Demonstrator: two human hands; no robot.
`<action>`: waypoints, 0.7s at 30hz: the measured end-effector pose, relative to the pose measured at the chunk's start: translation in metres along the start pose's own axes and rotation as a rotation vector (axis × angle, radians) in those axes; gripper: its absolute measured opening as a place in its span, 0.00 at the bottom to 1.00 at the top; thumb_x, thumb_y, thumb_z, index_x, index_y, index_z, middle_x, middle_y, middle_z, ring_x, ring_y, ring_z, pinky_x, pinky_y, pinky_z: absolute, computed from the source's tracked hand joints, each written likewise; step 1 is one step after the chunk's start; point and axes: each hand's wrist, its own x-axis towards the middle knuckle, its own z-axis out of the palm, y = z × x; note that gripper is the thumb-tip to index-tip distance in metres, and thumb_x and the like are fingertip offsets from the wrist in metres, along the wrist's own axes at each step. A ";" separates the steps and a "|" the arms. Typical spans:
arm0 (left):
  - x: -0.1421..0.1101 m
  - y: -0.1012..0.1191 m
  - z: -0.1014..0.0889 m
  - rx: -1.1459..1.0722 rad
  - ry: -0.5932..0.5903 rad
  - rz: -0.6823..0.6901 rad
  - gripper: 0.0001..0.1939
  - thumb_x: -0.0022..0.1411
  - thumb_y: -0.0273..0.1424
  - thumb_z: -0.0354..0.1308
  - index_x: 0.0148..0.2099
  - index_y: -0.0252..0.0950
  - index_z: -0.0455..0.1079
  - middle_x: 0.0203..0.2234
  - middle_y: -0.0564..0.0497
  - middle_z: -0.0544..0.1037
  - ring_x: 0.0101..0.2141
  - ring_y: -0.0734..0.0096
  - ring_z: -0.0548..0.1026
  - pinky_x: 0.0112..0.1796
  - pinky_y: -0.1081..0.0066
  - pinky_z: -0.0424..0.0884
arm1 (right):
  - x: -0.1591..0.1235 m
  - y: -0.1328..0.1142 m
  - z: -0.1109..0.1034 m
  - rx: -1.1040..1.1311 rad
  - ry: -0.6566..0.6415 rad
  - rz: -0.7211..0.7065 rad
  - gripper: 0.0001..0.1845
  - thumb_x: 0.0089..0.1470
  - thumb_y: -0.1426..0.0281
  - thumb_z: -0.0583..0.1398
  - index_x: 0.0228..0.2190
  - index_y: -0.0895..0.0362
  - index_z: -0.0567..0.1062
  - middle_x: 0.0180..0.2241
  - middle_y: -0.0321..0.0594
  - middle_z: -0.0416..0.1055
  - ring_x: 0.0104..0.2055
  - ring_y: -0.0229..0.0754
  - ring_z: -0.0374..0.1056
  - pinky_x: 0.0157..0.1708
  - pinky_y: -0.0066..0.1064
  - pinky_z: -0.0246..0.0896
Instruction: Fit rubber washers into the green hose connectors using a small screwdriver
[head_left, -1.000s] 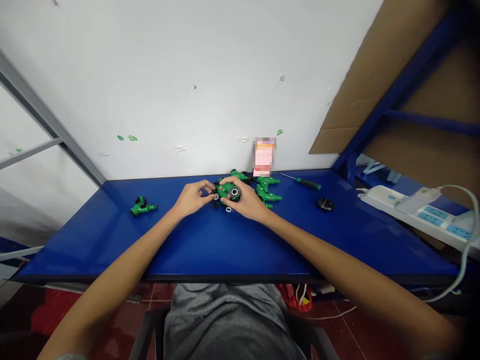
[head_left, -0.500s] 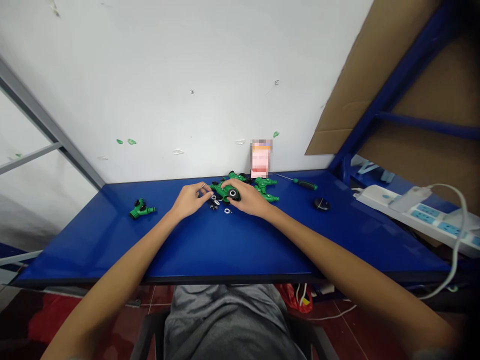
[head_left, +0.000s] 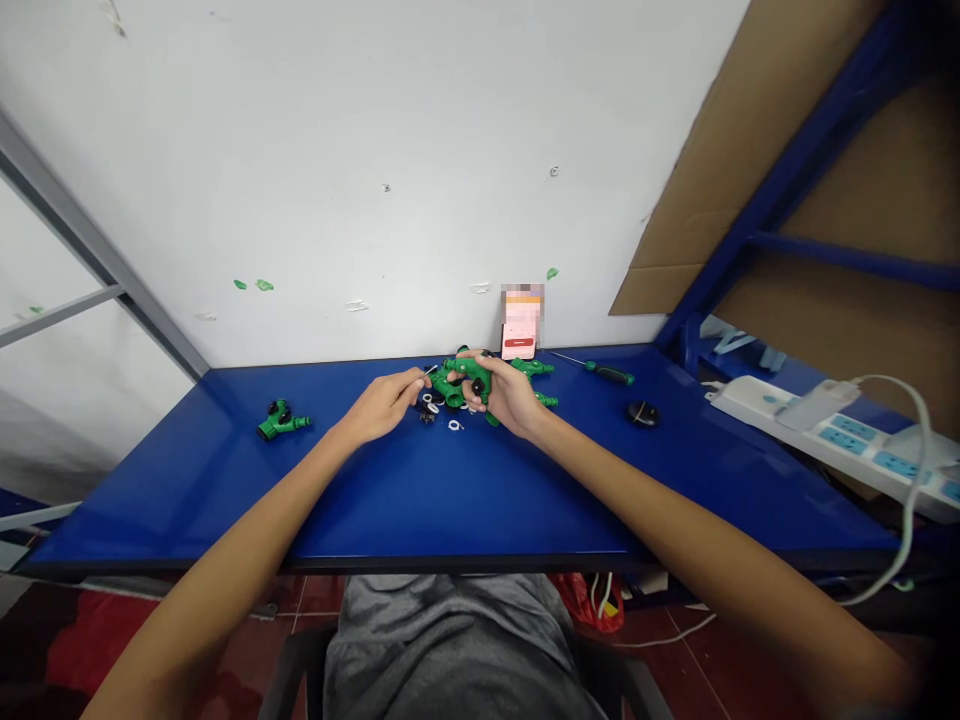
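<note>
A: What does the right hand (head_left: 514, 392) have?
B: A green fitting (head_left: 480, 372) with a black knob, gripped with the fingers curled round it, above the far middle of the blue surface (head_left: 465, 500).
A: And the left hand (head_left: 384, 404)?
B: Its fingertips are pinched together on a thin, light-coloured tool (head_left: 430, 370) that points right, towards the held fitting. I can't tell whether the two touch.
A: What lies near them?
B: Just below the gap between the hands, some small black parts (head_left: 427, 416) with white rings (head_left: 430, 403) beside them. One loose white ring (head_left: 455, 426) sits a little nearer and to the right.
A: Any more green pieces?
B: Yes, a few about the right hand, including one fitting (head_left: 532, 368) on its far right side. Another branched fitting (head_left: 283, 420) lies well apart, on the left.
A: Further right?
B: A screwdriver (head_left: 610, 373), with a round black object (head_left: 643, 413) nearer. A phone (head_left: 521, 340) leans against the wall (head_left: 450, 120).
</note>
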 end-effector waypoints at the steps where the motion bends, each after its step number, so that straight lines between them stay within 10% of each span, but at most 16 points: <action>1: -0.001 0.002 0.000 0.013 -0.007 -0.006 0.22 0.82 0.43 0.45 0.53 0.40 0.78 0.33 0.52 0.80 0.34 0.65 0.78 0.41 0.68 0.70 | 0.000 -0.002 0.000 0.018 0.003 0.006 0.22 0.56 0.50 0.66 0.43 0.52 0.73 0.39 0.42 0.80 0.24 0.38 0.58 0.22 0.33 0.50; 21: -0.009 0.022 0.019 0.008 0.144 0.101 0.17 0.80 0.36 0.52 0.55 0.38 0.82 0.44 0.46 0.87 0.40 0.63 0.83 0.44 0.65 0.76 | 0.009 0.017 -0.007 0.038 0.114 -0.047 0.37 0.49 0.51 0.77 0.53 0.48 0.69 0.42 0.36 0.75 0.29 0.36 0.63 0.28 0.33 0.62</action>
